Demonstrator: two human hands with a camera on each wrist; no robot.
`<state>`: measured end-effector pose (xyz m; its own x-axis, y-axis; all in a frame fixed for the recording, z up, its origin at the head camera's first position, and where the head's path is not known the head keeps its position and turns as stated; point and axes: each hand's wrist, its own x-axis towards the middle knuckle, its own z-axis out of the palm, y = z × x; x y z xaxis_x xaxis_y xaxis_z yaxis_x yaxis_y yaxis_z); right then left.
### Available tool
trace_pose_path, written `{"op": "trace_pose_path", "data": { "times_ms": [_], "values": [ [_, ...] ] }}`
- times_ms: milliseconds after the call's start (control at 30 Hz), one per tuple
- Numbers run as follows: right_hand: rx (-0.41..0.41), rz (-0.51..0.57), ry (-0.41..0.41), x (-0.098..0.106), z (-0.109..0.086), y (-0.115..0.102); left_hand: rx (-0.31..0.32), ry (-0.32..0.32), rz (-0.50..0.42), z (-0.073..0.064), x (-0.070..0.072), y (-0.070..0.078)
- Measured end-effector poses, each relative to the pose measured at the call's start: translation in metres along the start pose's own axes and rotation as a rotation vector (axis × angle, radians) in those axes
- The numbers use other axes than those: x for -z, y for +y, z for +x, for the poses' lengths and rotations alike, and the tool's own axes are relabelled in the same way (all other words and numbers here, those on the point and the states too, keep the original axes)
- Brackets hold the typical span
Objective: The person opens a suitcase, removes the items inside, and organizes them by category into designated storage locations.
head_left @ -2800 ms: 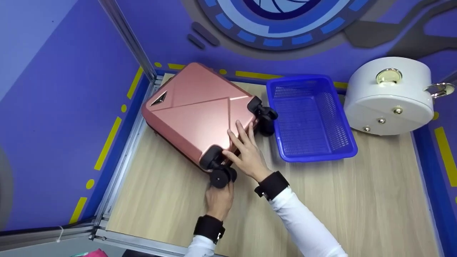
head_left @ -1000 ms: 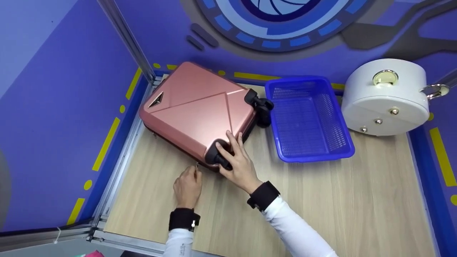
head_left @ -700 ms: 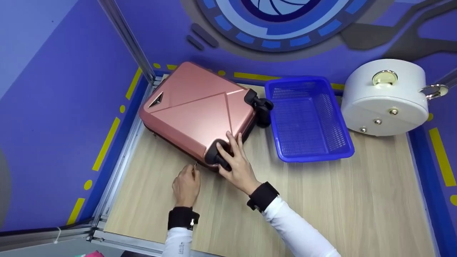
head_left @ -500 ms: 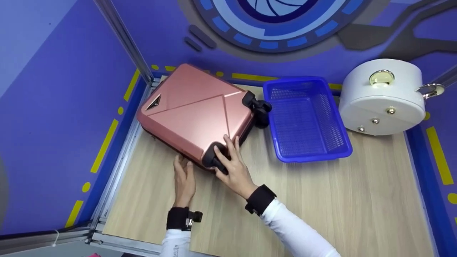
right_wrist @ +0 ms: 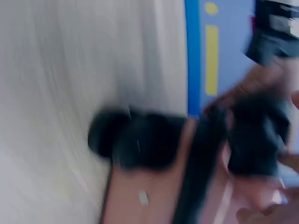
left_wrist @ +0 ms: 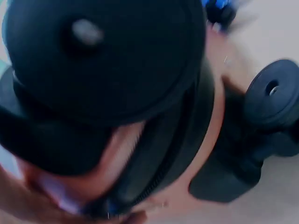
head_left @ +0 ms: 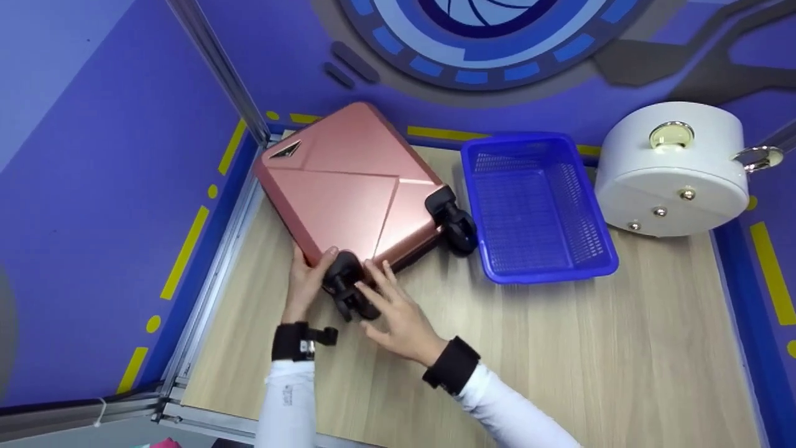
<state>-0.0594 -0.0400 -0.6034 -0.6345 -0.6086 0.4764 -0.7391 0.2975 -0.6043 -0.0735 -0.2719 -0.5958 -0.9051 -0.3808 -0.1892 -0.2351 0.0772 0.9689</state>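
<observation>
One suitcase [head_left: 345, 205] lies beside the basket [head_left: 547, 274], its edge gripped by the left hand [head_left: 303, 285]; the right hand [head_left: 401, 322], fingers extended, apparently touches the near wheel [head_left: 353, 301]. Steady the suitcase's body; the wheel could swivel under load.

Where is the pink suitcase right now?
In the head view, the pink suitcase is left of the blue basket, with the left hand holding it by its near corner.

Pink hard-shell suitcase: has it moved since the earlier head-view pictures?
Yes. The pink suitcase has turned clockwise; its right caster has swung toward the person, alongside the blue plastic basket.
</observation>
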Motion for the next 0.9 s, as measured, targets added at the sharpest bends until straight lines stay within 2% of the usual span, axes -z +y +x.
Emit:
{"op": "trace_pose_path", "data": {
  "times_ms": [67,167,233,300,367,433,500,567,633,733,833,900],
  "values": [
    [0.015,-0.015,0.087,0.019,0.003,0.009,-0.01,-0.041,-0.019,0.014,0.01,0.0],
    [-0.011,-0.013,0.275,0.048,0.008,0.026,-0.005,-0.107,-0.029,0.034,0.026,0.0],
    [-0.072,-0.006,0.38,0.065,0.011,0.04,0.013,-0.167,-0.027,0.046,0.036,0.001],
    [-0.179,0.013,0.427,0.079,0.01,0.054,0.023,-0.219,-0.022,0.056,0.045,0.001],
    [-0.324,0.047,0.41,0.087,0.007,0.068,0.033,-0.275,-0.026,0.065,0.051,0.001],
    [-0.479,0.072,0.339,0.09,0.002,0.078,0.038,-0.311,-0.031,0.071,0.054,0.002],
    [-0.605,0.093,0.24,0.089,-0.003,0.084,0.029,-0.319,-0.011,0.074,0.056,0.003],
    [-0.688,0.118,0.158,0.086,-0.008,0.085,0.005,-0.316,0.041,0.074,0.056,0.009],
    [-0.719,0.141,0.109,0.083,-0.012,0.084,-0.033,-0.3,0.137,0.07,0.057,0.017],
    [-0.729,0.166,0.093,0.077,-0.016,0.081,-0.118,-0.281,0.327,0.058,0.058,0.034],
    [-0.715,0.184,0.107,0.074,-0.018,0.078,-0.21,-0.276,0.532,0.039,0.055,0.056],
    [-0.699,0.2,0.123,0.072,-0.018,0.077,-0.299,-0.267,0.655,0.024,0.048,0.071]
  ]
}}
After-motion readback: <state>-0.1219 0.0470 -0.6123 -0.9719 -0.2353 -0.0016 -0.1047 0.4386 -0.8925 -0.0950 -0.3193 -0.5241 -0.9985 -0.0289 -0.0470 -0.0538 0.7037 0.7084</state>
